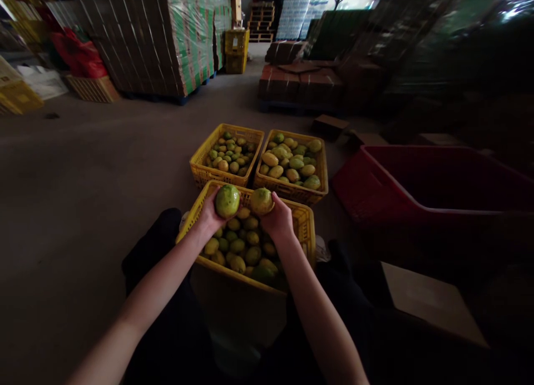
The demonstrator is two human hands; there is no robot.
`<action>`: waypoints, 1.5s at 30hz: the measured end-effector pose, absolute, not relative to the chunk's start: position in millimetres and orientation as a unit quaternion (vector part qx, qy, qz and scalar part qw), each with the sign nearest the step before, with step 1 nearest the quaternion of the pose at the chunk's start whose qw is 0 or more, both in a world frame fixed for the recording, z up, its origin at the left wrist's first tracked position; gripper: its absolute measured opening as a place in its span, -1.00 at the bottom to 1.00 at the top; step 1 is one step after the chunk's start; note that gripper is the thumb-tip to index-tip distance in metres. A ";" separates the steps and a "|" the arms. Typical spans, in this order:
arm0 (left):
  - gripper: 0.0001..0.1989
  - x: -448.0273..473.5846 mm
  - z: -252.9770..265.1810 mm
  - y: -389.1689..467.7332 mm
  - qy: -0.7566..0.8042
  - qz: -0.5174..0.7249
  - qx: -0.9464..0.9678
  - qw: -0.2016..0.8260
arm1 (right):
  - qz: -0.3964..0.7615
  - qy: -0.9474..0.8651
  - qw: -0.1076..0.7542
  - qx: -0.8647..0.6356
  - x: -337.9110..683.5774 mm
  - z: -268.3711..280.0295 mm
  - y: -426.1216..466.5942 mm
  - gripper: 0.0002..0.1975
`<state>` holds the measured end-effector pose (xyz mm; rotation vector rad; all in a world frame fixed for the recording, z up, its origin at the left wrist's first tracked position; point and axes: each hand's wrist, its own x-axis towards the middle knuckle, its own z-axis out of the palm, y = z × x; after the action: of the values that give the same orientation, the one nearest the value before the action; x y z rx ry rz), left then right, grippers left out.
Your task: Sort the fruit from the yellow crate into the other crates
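Note:
My left hand [208, 217] is closed around a round, glossy green fruit [227, 201]. A duller yellow-green fruit [262, 201] is gripped in my right hand [279, 219], a short gap away from the first. Both are held up over the near yellow crate [307, 229], which stands between my legs. Inside it lie many green and yellow fruits [237, 246], partly covered by my forearms. Just beyond, two more yellow crates stand side by side: the left crate [200, 161] has smaller-looking fruits, the right crate [292, 191] larger yellowish ones.
To the right sits a large red bin [367, 179], its inside dark. A cardboard piece [429, 296] lies near my right side. Farther off are wrapped pallet stacks [192, 40], brown cartons [300, 84] on a pallet and stacked yellow crates [236, 51].

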<state>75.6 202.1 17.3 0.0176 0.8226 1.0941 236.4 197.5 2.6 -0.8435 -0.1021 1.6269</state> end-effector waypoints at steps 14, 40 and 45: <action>-0.72 72.4 7.3 207.0 0.441 0.528 -0.032 0.725 | 0.700 -0.106 0.587 -0.392 233.8 6.2 190.9 -0.99; -0.65 66.3 15.3 200.4 0.320 0.528 0.023 0.786 | 0.727 -0.095 0.549 -0.401 243.8 -20.1 200.0 -0.86; -0.59 74.4 11.5 196.8 0.324 0.506 0.031 0.799 | 0.711 -0.055 0.562 -0.419 237.2 -12.4 192.9 -0.73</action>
<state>74.4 196.8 11.5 0.0674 0.6949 1.0867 237.2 192.9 -12.4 -0.9875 -0.1306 1.6753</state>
